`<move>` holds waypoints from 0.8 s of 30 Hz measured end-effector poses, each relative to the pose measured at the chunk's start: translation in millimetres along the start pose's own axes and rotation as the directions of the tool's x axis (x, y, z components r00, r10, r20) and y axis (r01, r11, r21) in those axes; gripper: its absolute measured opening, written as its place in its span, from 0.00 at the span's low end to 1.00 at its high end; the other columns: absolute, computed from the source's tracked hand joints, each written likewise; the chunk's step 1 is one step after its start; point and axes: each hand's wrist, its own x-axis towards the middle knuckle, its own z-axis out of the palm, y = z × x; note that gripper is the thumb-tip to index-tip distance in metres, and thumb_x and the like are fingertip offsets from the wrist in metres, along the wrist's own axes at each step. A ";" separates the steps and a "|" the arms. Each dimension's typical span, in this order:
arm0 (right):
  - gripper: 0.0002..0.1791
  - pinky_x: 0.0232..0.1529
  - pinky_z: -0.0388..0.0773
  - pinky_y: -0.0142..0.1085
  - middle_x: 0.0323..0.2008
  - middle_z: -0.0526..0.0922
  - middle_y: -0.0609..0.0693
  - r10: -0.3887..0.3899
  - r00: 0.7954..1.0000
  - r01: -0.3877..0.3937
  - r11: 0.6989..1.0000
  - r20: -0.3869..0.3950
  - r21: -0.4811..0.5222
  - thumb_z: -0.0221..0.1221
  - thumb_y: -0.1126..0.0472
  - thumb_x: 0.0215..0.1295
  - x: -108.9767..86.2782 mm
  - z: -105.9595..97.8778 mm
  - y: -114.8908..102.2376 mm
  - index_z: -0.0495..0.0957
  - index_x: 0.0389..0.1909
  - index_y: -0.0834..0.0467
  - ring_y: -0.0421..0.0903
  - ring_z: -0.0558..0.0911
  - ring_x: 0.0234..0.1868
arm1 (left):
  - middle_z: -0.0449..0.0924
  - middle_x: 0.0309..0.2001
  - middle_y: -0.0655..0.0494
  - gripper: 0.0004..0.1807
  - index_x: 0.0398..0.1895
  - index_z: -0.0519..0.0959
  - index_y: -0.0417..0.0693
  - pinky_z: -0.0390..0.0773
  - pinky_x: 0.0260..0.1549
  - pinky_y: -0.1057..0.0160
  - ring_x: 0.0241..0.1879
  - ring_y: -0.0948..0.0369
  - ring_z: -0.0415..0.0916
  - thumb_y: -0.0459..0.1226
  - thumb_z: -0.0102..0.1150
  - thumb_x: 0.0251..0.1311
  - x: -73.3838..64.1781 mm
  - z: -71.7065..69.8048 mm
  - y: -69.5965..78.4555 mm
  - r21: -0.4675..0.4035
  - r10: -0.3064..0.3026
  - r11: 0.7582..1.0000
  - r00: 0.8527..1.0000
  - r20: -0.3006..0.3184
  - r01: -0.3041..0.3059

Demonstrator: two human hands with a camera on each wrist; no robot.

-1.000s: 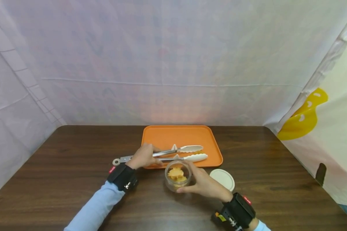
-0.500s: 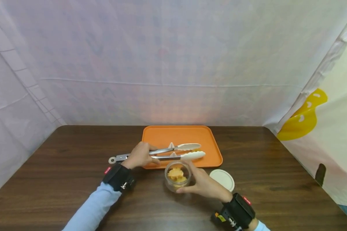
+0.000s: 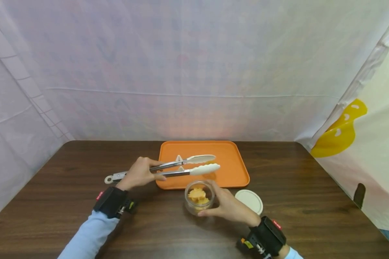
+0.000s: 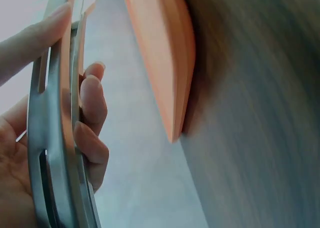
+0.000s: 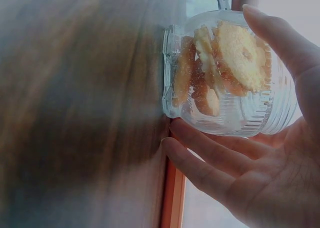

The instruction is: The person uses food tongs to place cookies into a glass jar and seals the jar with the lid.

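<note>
My left hand (image 3: 139,173) grips a pair of metal tongs (image 3: 178,173) with white scalloped tips. In the left wrist view, the thumb lies on one arm of the tongs (image 4: 55,113) and the fingers curl round the other. The tips stand apart over the orange tray (image 3: 227,151), with a small yellowish patch between them. My right hand (image 3: 230,207) holds a clear glass jar (image 3: 189,207) by its side, thumb at the front. Several scalloped cookies (image 5: 240,55) sit inside the jar, which stands uncovered on the table before the tray.
A round off-white lid (image 3: 249,201) lies on the dark wooden table (image 3: 278,169) beside my right hand. Pale cloth (image 3: 181,72) hangs behind the table's back edge. More cloth with a yellow shape (image 3: 338,133) hangs at the right.
My left hand has moved left with the tongs, their tips drawing back leftward over the tray. The tray's front left corner is now in view. My right hand and the jar have stayed put.
</note>
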 end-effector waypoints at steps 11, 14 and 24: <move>0.43 0.49 0.69 0.39 0.54 0.71 0.44 -0.030 1.000 0.030 1.000 -0.011 0.004 0.63 0.39 0.44 1.1 -0.8 0.1 0.54 0.61 0.43 0.39 0.72 0.51 | 0.81 0.38 0.42 0.30 0.47 0.77 0.36 0.67 0.23 0.65 0.23 0.63 0.72 0.43 0.69 0.39 -24.8 -27.7 -9.0 -0.048 0.004 0.999 0.999 -0.037 -0.006; 0.43 0.49 0.69 0.38 0.53 0.71 0.44 -0.025 1.000 0.025 1.000 -0.010 0.008 0.62 0.39 0.44 0.7 -0.7 0.2 0.55 0.61 0.45 0.39 0.72 0.51 | 0.81 0.36 0.44 0.31 0.48 0.77 0.36 0.65 0.21 0.66 0.20 0.64 0.67 0.45 0.69 0.39 -32.5 -33.2 -10.2 -0.050 -0.009 0.999 0.999 -0.049 0.007; 0.43 0.46 0.70 0.37 0.53 0.71 0.43 -0.013 1.000 0.013 1.000 -0.004 0.015 0.62 0.39 0.44 -0.4 0.2 1.1 0.55 0.61 0.46 0.39 0.72 0.50 | 0.81 0.36 0.46 0.31 0.49 0.76 0.37 0.64 0.18 0.67 0.18 0.67 0.64 0.45 0.69 0.40 -49.2 -52.2 -11.9 -0.093 0.011 0.996 0.999 -0.051 -0.016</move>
